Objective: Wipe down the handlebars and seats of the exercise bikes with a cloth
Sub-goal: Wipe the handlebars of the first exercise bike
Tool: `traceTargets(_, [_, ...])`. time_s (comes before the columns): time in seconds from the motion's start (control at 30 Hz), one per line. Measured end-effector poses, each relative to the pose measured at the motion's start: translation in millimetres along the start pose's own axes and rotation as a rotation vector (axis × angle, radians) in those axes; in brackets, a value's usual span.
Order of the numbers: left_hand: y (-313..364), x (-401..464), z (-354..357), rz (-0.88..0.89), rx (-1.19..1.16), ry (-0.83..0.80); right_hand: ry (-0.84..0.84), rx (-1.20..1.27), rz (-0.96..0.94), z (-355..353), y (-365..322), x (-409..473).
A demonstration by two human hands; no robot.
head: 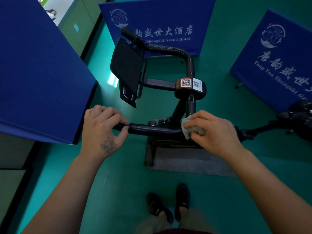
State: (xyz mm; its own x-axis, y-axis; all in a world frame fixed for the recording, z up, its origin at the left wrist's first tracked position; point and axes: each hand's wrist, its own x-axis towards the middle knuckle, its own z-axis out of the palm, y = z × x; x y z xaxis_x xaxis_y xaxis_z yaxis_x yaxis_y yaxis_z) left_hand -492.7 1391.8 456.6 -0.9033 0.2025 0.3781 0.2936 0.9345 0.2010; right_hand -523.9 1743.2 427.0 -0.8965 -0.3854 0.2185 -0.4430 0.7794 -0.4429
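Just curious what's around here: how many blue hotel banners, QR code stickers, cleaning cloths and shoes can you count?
Blue fabric hotel banners: 3
QR code stickers: 2
Grey cleaning cloth: 1
Black shoes: 2
Total: 8

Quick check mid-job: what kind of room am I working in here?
Probably a hotel gym or sports room: an exercise bike stands on a green sports floor, ringed by blue barriers printed "Grand Hotel".
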Motion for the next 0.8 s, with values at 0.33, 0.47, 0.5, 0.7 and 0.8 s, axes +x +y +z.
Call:
traceTargets(0.33, [3,-1,0,0.002,0.027,-0.005,-0.154,0.008,0.067,-4,-11,20])
traceTargets(0.47, [3,-1,1,0.000,0.027,0.002,-0.151,0.043,0.019,9,-24,15])
traceTargets(0.5, [3,0,1,0.000,0.029,0.006,-0.145,0.051,0.001,13,-29,13])
traceTargets(0.7, [11,-2,0,0.005,0.063,0.027,-0.066,0.052,-0.012,19,-26,2])
traceTargets(0.8, [19,-2,2,0.031,0.091,0.004,-0.032,0.003,0.034,12,-11,0])
